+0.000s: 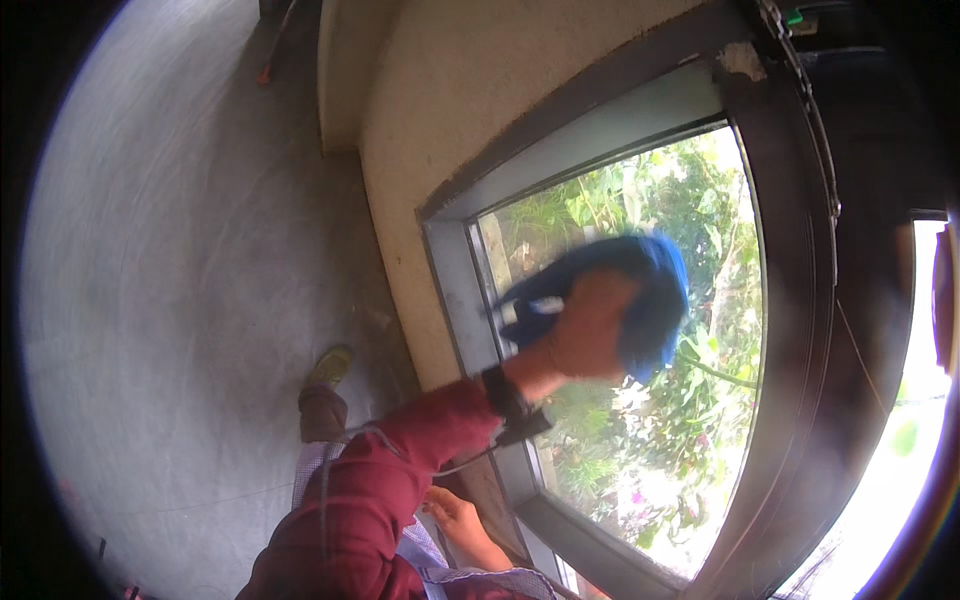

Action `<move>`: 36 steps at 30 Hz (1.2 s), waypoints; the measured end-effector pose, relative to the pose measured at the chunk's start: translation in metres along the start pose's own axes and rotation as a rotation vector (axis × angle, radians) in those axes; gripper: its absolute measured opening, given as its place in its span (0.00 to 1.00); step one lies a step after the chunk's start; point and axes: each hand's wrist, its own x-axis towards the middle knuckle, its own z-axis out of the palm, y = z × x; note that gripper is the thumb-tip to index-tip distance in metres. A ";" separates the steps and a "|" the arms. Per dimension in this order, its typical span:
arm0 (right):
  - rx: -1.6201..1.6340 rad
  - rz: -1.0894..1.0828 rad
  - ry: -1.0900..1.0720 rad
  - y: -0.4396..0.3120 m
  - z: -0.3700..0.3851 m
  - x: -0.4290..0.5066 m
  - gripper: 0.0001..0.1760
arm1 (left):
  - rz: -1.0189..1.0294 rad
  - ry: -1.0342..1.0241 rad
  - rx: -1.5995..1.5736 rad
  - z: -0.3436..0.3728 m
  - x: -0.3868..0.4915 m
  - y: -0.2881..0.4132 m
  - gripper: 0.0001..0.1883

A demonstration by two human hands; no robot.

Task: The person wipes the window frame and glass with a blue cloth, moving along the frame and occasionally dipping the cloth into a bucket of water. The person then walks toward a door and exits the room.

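Note:
My left hand (596, 322) is stretched across to the right and grips a blue cloth (660, 300) in front of a window pane (720, 315). Both hand and cloth are blurred. A dark band with a small black box (525, 426) sits at the left wrist, below a maroon sleeve (375, 480). Low in the view, my right hand (461, 529) is beside the checked garment (424, 544), fingers curled. The left arm partly covers it, so whether it holds anything is unclear.
A grey window frame (450, 277) surrounds the pane, with plants behind it. Along the right hangs a metal chain (821, 150). A beige wall (465, 105) meets the grey floor (187, 300). My shoe (331, 366) stands near the wall. A thin cable (465, 466) runs by the sleeve.

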 end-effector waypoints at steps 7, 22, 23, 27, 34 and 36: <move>-0.031 0.019 0.025 0.015 -0.006 0.002 0.21 | -0.165 0.481 -0.104 -0.056 0.001 -0.079 0.26; -0.247 0.034 0.019 0.057 -0.007 -0.011 0.14 | -0.322 0.537 0.170 0.029 -0.163 -0.073 0.33; -0.350 0.092 -0.028 0.059 -0.009 -0.010 0.13 | -0.344 0.406 0.195 0.044 -0.177 -0.058 0.36; -0.614 0.052 -0.099 0.054 -0.018 -0.001 0.12 | -0.040 0.086 0.330 0.094 -0.189 0.027 0.39; -0.339 0.099 -0.060 0.021 -0.029 0.001 0.14 | -0.068 -0.681 -0.101 0.048 -0.096 0.033 0.25; -0.135 0.002 0.022 0.020 -0.033 0.000 0.16 | -0.158 -0.362 -0.209 0.020 -0.073 -0.015 0.25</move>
